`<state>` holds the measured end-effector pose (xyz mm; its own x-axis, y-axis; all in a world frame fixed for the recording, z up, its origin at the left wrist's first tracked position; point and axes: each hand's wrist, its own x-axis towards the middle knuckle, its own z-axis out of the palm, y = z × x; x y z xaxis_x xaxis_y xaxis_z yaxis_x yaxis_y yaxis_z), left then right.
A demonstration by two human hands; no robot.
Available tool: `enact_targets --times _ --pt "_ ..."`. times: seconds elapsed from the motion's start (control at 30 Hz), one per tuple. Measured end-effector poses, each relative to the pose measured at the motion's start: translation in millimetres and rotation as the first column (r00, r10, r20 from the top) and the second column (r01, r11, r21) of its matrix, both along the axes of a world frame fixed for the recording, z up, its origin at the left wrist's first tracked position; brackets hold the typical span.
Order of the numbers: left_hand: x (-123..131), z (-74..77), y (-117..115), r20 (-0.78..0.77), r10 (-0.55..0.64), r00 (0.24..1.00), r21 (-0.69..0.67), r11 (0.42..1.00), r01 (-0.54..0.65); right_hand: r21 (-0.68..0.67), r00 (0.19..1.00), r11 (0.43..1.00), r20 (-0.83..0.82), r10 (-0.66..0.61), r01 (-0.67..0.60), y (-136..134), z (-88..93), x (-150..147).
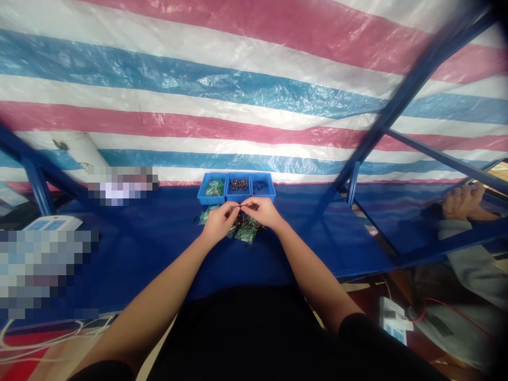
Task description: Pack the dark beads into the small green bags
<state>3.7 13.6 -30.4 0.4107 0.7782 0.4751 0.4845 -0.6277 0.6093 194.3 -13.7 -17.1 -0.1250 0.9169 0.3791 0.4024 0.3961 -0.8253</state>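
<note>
My left hand point(218, 222) and my right hand point(262, 211) meet fingertip to fingertip above the blue tabletop. Both are closed in a pinch around something small and dark, too tiny to name. Beneath them lies a pile of small brass-and-black parts point(251, 223) among green, shiny packets point(246, 233). Just behind my hands stand three joined blue bins. Green packets lie in the left bin point(203, 199), small brass-coloured and dark parts in the middle bin point(238, 196), and thin dark pieces in the right bin point(270, 194).
Blue metal frame bars point(373, 140) slant up on both sides. Striped plastic sheeting point(222, 79) hangs behind the table. At left sit a white power strip point(55, 223) and blurred-out items. Another person's hands point(463, 202) rest at far right, beyond the frame.
</note>
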Motion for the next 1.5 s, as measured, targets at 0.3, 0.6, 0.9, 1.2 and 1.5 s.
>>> enact_targets --times 0.3,0.6,0.9,1.2,1.5 --pt "-1.1 -0.4 1.7 0.017 -0.005 1.0 0.018 1.0 0.005 -0.021 0.999 1.0 0.038 0.02 -0.019 -2.9 4.2 -0.4" --pt "-1.2 2.4 -0.2 -0.012 0.025 1.0 0.018 1.0 -0.025 0.003 1.0 1.0 -0.009 0.005 -0.005 1.1 -1.9 0.2" --pt "-0.5 2.5 -0.1 0.02 0.019 1.0 0.007 1.0 -0.019 -0.016 1.0 1.0 0.013 0.024 -0.024 -2.2 4.3 0.3" --pt "0.0 5.1 -2.1 0.054 -0.007 0.999 -0.002 1.0 0.007 -0.052 0.997 0.998 0.06 0.04 -0.037 -3.9 7.9 0.7" --pt "-0.6 4.5 -1.9 0.009 0.006 1.0 -0.03 1.0 -0.006 -0.038 0.999 0.999 0.011 0.036 -0.035 -2.0 2.3 0.8"
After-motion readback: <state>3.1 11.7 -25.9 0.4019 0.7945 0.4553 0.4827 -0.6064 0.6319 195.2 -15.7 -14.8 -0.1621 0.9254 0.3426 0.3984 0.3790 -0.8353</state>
